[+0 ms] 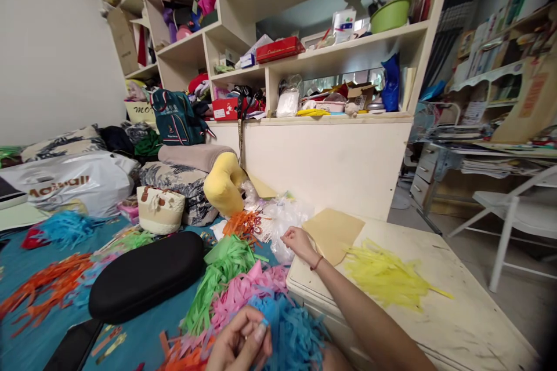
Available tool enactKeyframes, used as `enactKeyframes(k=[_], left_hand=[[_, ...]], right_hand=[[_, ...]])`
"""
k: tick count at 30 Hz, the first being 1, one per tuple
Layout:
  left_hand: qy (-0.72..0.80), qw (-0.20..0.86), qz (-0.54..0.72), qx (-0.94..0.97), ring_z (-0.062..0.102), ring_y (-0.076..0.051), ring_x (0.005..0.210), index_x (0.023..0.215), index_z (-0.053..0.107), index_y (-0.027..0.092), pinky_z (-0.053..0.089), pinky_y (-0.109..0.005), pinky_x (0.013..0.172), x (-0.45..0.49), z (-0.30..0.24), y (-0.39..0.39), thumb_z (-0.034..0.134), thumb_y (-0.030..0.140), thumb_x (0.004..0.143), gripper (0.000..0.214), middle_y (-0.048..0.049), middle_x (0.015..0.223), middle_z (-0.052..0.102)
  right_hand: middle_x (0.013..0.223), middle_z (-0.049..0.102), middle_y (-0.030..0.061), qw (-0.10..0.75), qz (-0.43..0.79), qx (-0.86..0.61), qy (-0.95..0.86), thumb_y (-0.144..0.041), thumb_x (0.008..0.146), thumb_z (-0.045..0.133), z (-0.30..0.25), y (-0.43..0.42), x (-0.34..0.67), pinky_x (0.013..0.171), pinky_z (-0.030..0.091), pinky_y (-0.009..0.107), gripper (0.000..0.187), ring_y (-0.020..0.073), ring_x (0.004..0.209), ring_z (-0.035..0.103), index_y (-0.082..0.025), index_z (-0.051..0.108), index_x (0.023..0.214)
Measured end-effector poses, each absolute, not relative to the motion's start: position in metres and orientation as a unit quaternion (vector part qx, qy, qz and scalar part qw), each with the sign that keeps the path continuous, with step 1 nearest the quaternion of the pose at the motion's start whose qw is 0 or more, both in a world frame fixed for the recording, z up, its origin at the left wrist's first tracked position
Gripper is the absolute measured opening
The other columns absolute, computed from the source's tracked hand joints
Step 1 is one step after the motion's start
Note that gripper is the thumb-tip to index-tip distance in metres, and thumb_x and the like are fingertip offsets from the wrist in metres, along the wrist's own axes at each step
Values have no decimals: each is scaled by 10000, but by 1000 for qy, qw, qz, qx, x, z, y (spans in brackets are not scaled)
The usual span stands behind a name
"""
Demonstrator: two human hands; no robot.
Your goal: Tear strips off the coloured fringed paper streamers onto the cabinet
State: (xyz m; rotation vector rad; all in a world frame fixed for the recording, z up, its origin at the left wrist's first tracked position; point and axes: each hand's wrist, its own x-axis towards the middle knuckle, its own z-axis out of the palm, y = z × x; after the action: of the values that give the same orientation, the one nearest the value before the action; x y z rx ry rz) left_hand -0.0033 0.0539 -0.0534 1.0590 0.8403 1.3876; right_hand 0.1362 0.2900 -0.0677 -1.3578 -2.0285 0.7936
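Observation:
My left hand is at the bottom edge, with thumb and fingers pinched on a small blue paper strip at the edge of a blue shredded-paper pile. My right hand reaches forward across the white table corner. Its fingers are curled shut against a clear plastic bag, and I cannot make out what they pinch. A tan paper sheet lies just right of that hand. Yellow paper strips lie on the table beyond my forearm.
Pink, green and orange paper strips cover the teal surface, beside a black oval case. A yellow neck pillow, bags and cluttered shelves stand behind. A white chair is at the right.

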Motion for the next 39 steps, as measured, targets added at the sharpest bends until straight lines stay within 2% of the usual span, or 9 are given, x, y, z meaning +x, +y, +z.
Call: enactKeyframes(k=[4,8,13,17,24,28,33,36,39], left_hand=[[368,515,589,502,413,-77,517,765,563,157,305,-187,504,4,-55,60,645,522,796,375,29,612,527],[383,441,565,583,500,-127,631,796,589,162,391,-210,599,16,-53,49,544,476,882,328,-2,664,561],[366,327,533,689,589,-161,676,782,588,174,432,-235,651,26,-44,17,457,326,942,257,-33,713,619],[353,238,544,723,599,-151,652,815,620,188,425,-224,631,30,-41,-3,426,287,951,256,-29,714,629],[361,133,513,767,575,-187,653,818,662,211,430,-273,680,33,-42,-16,402,234,942,289,-54,694,630],[400,163,507,746,618,-213,766,947,649,220,448,-303,804,40,-41,-28,410,196,920,241,-76,838,674],[412,202,488,743,599,-235,1067,1198,552,216,430,-303,923,45,-43,-37,390,96,871,384,-112,1155,645],[388,183,447,785,583,-237,1102,1250,505,182,427,-309,935,43,-48,-28,400,60,827,453,-135,1195,618],[376,154,406,818,619,-249,991,1225,526,173,457,-322,863,40,-53,-11,427,120,875,368,-135,1078,662]], right_hand=[[622,610,-37,333,450,-377,-738,-458,907,533,-59,210,160,525,488,231,309,94,507,565,-149,545,899],[578,645,-18,356,545,-303,-696,-622,754,608,-51,124,179,454,450,203,458,102,464,572,-191,470,831],[539,667,-4,431,585,-311,-612,-431,638,795,-38,60,182,450,449,166,362,97,462,607,-168,552,691],[511,663,-22,494,557,-321,-585,-227,505,881,-24,35,184,481,481,160,252,99,464,615,-162,652,586],[560,687,7,509,403,-299,-700,-220,671,756,-15,11,197,469,502,214,28,149,481,618,-223,740,648],[606,712,14,519,321,-298,-734,-198,714,718,-12,2,201,502,502,217,60,156,523,631,-240,755,694],[599,696,15,516,367,-302,-713,-263,631,802,-18,0,198,521,490,223,70,158,554,618,-225,744,641],[604,678,20,491,370,-310,-725,-318,631,806,-21,4,198,531,467,232,128,161,574,601,-211,736,635],[644,694,32,456,316,-332,-763,-317,762,696,-21,8,205,562,453,242,147,162,591,605,-200,729,678]])
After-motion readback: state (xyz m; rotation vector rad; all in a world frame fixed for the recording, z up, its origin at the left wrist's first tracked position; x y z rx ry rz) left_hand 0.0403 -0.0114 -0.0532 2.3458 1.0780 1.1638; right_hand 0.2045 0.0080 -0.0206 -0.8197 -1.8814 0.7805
